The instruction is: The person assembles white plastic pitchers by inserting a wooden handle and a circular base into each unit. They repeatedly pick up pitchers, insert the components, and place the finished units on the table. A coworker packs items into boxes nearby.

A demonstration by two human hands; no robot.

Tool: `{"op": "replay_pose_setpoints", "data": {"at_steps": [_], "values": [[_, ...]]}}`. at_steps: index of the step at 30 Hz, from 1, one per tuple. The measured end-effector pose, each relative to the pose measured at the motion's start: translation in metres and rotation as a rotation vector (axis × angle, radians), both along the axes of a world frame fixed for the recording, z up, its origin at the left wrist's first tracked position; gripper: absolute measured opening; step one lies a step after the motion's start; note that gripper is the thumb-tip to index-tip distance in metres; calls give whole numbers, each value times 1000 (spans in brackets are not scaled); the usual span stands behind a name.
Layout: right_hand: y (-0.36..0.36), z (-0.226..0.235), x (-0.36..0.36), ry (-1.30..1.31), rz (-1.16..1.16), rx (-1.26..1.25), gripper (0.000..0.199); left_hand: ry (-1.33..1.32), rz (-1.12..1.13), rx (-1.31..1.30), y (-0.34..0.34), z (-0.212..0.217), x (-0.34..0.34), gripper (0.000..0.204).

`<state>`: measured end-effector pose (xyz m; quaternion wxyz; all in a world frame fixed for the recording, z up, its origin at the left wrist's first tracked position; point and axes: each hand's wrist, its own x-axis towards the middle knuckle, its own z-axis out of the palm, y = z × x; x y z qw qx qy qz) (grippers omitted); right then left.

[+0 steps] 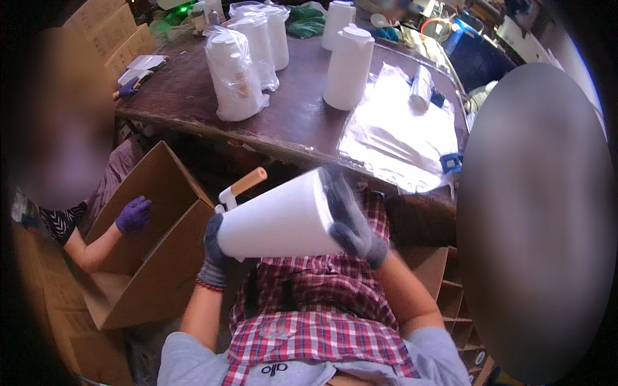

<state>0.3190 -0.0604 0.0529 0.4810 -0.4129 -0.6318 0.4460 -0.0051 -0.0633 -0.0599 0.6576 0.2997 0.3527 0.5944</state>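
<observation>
I hold a white thermal jug (277, 219) tilted on its side in front of me, its wood-coloured handle (250, 181) pointing up and away. My left hand (215, 248), in a grey work glove, is closed round the lid end; its fingers are partly behind the jug. My right hand (353, 222), also gloved, grips the base end, its thumb on the near side and its fingers smeared by motion across the bottom. Beyond, on the table, a bare white jug (348, 69) stands upright beside a stack of clear plastic bags (396, 132).
Plastic-wrapped jugs (235, 77) stand on the dark table (296, 96). A silvery roll (421, 88) lies on the bags. At left is an open cardboard box (151, 251), with a co-worker's purple-gloved hand (134, 215) at it. A divided carton (450, 302) sits low at right, near another person.
</observation>
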Motion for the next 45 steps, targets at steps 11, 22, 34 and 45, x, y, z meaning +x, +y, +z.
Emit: {"op": "replay_pose_setpoints", "data": {"at_steps": [11, 22, 34, 45], "values": [[10, -36, 7, -281, 304, 396, 102, 1412, 63, 656, 2, -5, 3, 33], [13, 21, 31, -246, 411, 255, 89, 1006, -627, 224, -6, 28, 5, 49], [23, -13, 0, -15, -326, 576, 62, 224, -562, 584, 87, 72, 100, 31], [6, -25, 22, -254, 90, 542, 83, -257, -728, 181, 75, 74, 128, 63]]}}
